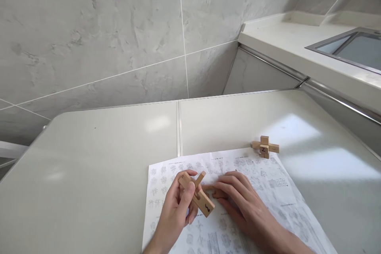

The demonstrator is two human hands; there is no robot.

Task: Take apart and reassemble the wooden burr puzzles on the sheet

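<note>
My left hand (176,210) is closed on notched wooden puzzle bars (199,195), crossed and held just above a printed instruction sheet (268,190). My right hand (241,202) lies on the sheet beside them, fingers curled over another small wooden piece (214,191) that is mostly hidden. An assembled wooden cross puzzle (264,147) marked with a "2" stands at the sheet's far right corner, apart from both hands.
The sheet lies on a pale folding table (104,158) with a centre seam. Grey tiled wall rises behind. A white counter (285,43) with a steel sink (351,47) stands to the right, higher than the table.
</note>
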